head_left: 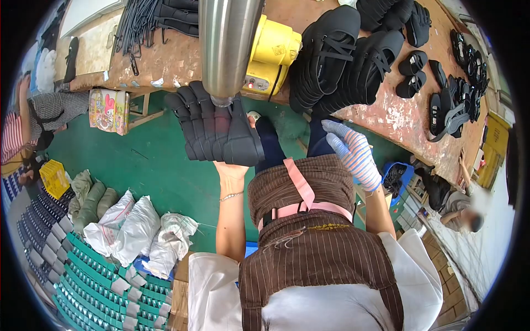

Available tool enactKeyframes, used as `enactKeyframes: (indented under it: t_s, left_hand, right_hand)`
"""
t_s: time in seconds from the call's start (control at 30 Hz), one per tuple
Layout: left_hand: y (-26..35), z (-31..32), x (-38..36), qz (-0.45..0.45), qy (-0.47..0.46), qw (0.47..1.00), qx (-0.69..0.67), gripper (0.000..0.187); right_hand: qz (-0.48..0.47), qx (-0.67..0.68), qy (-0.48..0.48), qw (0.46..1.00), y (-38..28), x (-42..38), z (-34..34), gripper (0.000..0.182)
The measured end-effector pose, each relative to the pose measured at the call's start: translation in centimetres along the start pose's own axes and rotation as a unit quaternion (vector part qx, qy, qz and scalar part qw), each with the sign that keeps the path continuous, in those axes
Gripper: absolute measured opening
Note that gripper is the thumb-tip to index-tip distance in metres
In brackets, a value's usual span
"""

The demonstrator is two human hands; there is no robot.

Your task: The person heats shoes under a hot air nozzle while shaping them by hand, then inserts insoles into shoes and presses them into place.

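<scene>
My left hand (229, 170), bare with a bracelet at the wrist, is under the near end of a bundle of black shoe pieces (212, 129), its fingers mostly hidden behind them. The bundle is held up in layers right below a steel tube (229, 49), and a faint reddish spot shows on it. My right hand (354, 154) wears a striped blue, white and pink glove. It is beside my brown pinstriped apron (314, 259), fingers extended, with nothing seen in it.
A yellow machine (270, 55) stands behind the tube. Stacked black shoes (326, 60) and several sandals (413, 74) lie on the worn table (381, 118). White sacks (135, 229) and teal racks (105, 281) fill the lower left. Other people are at both sides.
</scene>
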State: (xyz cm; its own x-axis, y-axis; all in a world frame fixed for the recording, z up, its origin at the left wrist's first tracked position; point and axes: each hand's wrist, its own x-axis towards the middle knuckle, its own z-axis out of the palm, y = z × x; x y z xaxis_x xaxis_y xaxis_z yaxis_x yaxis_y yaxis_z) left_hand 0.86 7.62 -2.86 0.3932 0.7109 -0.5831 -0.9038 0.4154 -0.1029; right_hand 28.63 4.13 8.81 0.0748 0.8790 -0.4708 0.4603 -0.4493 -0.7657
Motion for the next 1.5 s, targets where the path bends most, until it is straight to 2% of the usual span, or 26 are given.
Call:
enactKeyframes:
  t_s: [0.2,0.3,0.4,0.6,0.7,0.8,0.83,0.93,1.0,1.03,1.07,1.1,1.2,1.23,1.27,1.3,1.33,1.37,1.4,1.47,1.5]
  left_hand:
    - [0.3,0.4,0.0,0.001,-0.036,0.999,-0.015,0.077]
    - [0.1,1.1,-0.9,-0.057,-0.046,0.988,-0.134,0.074]
    - [-0.2,1.6,-1.5,-0.05,-0.044,0.984,-0.164,0.071]
    - [-0.4,1.2,-2.1,-0.048,-0.047,0.981,-0.184,0.073]
    - [-0.4,0.9,-2.4,-0.059,-0.037,0.979,-0.192,0.069]
    - [-0.1,0.2,-3.9,-0.017,0.019,0.994,-0.109,0.058]
    - [0.5,-0.4,-4.9,-0.031,0.034,0.996,-0.08,0.048]
    - [4.0,-4.6,-9.4,-0.042,0.098,0.993,0.054,0.053]
    - [7.9,-8.7,-13.4,-0.066,0.172,0.961,0.206,0.056]
    - [9.6,-10.1,-15.2,-0.107,0.209,0.927,0.293,0.058]
    - [11.0,-9.7,-16.5,-0.166,0.232,0.886,0.365,0.06]
    - [10.4,-3.5,-16.2,-0.259,0.258,0.816,0.448,0.068]
    - [10.5,1.0,-14.2,-0.406,0.099,0.695,0.585,0.071]
    - [10.0,2.6,-13.1,-0.427,0.03,0.651,0.626,0.078]
    - [9.6,2.3,-12.2,-0.441,-0.021,0.62,0.649,0.08]
    - [9.5,2.1,-11.2,-0.447,-0.037,0.584,0.676,0.079]
    - [9.5,1.8,-10.5,-0.453,-0.055,0.547,0.702,0.078]
    - [9.7,1.6,-10.2,-0.441,-0.072,0.583,0.679,0.081]
    - [10.1,1.2,-9.9,-0.427,-0.09,0.618,0.654,0.084]
    - [11.6,-1.5,-11.2,-0.341,0.011,0.753,0.563,0.089]
    - [12.0,-2.3,-11.5,-0.312,-0.003,0.815,0.487,0.089]
  right_hand:
    - [0.004,-0.004,-0.002,1.0,0.3,-0.2,0.0,0.031]
    - [-0.005,-0.014,0.002,1.0,0.2,-0.1,-0.1,0.031]
    - [-0.02,-0.033,0.006,0.999,0.5,0.1,0.2,0.031]
    - [-0.017,-0.024,-0.005,1.0,0.0,0.2,0.5,0.03]
    - [-0.035,-0.039,0.003,0.999,0.3,0.2,0.6,0.03]
    - [-0.029,-0.043,-0.002,0.999,0.0,0.1,0.5,0.03]
    - [-0.041,-0.048,-0.001,0.998,0.0,0.0,0.5,0.03]
    - [-0.054,-0.059,-0.025,0.996,-0.3,0.1,0.7,0.032]
    - [-0.026,-0.063,-0.075,0.995,-1.4,0.3,0.9,0.036]
    - [-0.088,-0.096,-0.076,0.989,-1.6,0.5,1.2,0.041]
    - [-0.149,-0.127,-0.077,0.978,-1.7,1.1,1.7,0.046]
    - [-0.21,-0.157,-0.08,0.962,-2.0,1.7,2.2,0.051]
    - [-0.243,-0.173,-0.17,0.939,-5.4,3.6,3.6,0.071]
    - [-0.28,-0.166,-0.206,0.923,-5.1,4.6,4.4,0.078]
    - [-0.253,-0.128,-0.296,0.912,-5.0,5.0,5.2,0.078]
    - [-0.2,-0.047,-0.432,0.878,-3.3,5.9,6.6,0.075]
    - [-0.14,0.035,-0.554,0.82,-2.6,6.3,7.5,0.073]
    - [-0.022,0.027,-0.598,0.801,-2.2,6.4,7.4,0.065]
    - [-0.014,0.11,-0.592,0.798,-0.4,6.2,7.4,0.059]
    - [0.02,0.143,-0.571,0.808,3.4,5.3,7.1,0.059]
    - [0.065,0.186,-0.55,0.812,5.2,4.6,7.0,0.059]
